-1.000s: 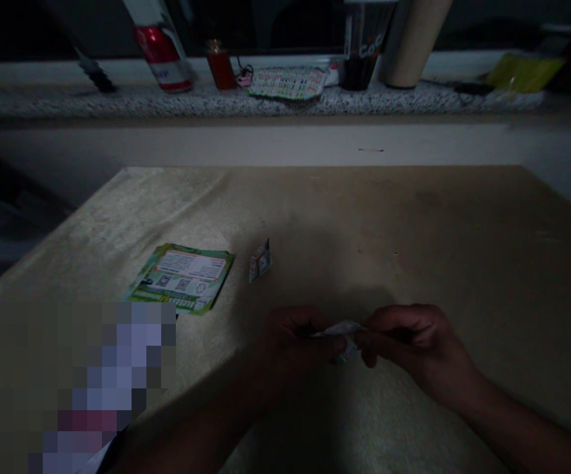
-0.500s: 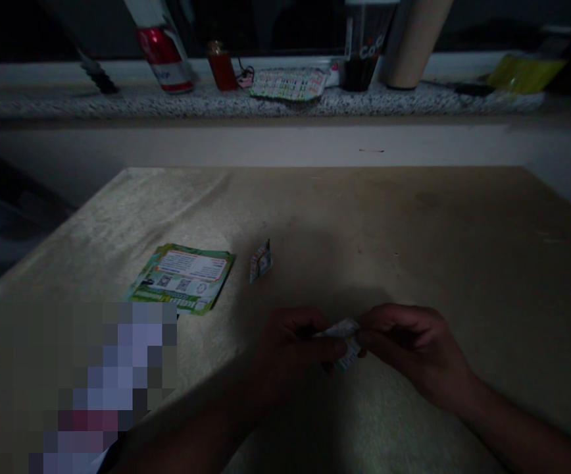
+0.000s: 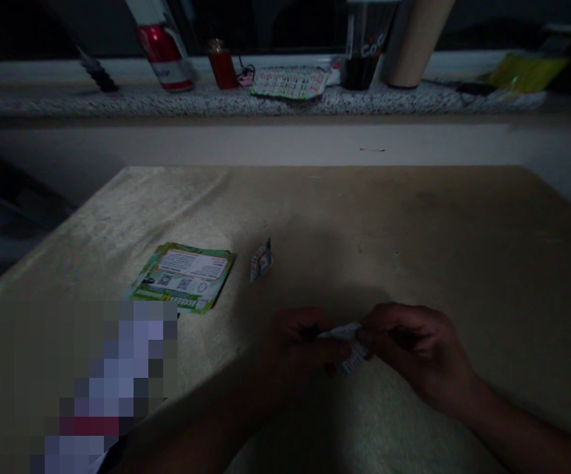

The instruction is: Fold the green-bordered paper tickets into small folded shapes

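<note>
Between my two hands is a small folded piece of printed paper (image 3: 353, 359), pale with coloured print. My left hand (image 3: 298, 345) pinches it from the left, the thumb lying across its face. From the other side, the thumb and fingertips of my right hand (image 3: 408, 345) grip its upper right edge. Fingers cover much of the paper. Farther off on the table stands another small folded paper piece (image 3: 262, 262), angular in shape. Left of that lies a stack of green printed leaflets (image 3: 187, 273), its top sheet bearing text and square codes.
The table (image 3: 443, 250) has a pale cloth-like cover. A blurred-out pixelated patch (image 3: 127, 368) hides the lower left. On the speckled sill (image 3: 216, 105) stand a red can (image 3: 164, 62), a small red bottle (image 3: 223, 68), a dark cup (image 3: 362, 66) and a tan cylinder (image 3: 416, 46).
The paper in my hands has tilted slightly and shifted a little to the right, with my left thumb moving along it. The leaflets and the standing paper piece remain in place.
</note>
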Available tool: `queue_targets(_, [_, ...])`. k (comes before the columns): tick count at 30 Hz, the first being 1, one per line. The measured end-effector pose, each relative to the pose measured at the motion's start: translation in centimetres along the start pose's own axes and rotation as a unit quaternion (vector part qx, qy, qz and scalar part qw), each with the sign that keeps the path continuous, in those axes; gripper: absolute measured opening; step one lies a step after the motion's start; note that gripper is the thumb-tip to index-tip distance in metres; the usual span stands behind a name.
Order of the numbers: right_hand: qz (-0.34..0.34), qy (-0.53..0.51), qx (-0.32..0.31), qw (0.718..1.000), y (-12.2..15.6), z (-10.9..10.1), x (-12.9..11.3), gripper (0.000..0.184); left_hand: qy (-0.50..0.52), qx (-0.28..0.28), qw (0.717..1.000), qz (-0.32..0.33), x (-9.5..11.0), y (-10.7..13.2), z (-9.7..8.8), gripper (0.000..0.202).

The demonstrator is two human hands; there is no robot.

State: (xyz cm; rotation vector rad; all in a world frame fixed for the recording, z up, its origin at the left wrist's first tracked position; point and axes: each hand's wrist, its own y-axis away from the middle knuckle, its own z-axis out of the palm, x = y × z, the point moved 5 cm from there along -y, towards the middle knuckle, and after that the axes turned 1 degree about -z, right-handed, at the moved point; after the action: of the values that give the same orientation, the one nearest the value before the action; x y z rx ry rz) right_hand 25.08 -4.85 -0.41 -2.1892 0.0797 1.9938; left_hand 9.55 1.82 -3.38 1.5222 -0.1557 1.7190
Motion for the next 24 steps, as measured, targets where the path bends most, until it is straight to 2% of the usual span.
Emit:
queue_targets(5, [0.024,-0.016,-0.01,1.0,0.0,-0.1,0.4,0.014,-0.013,-0.042,0.997,0.063,0.8,0.2,0.6,0.018])
queue_targets(10, [0.03,-0.022,-0.008,0.999,-0.1,0.2,0.4,0.011,-0.087,-0.021,0.993,0.072,0.4,0.4,0.0,0.02])
queue_targets(13, [0.009,0.001,-0.011,1.0,0.0,0.4,0.3,0.005,-0.047,-0.027,0.996,0.073,-0.1,0.4,-0.2,0.02])
queue_targets(17, [-0.008,0.014,-0.014,1.0,0.1,0.4,0.1,0.009,0.004,-0.028,0.998,0.061,-0.1,0.4,0.2,0.018])
queue_targets(24, [0.04,-0.036,-0.004,0.999,-0.1,0.0,0.6,0.011,0.003,-0.047,0.997,0.066,0.5,0.6,0.5,0.02])
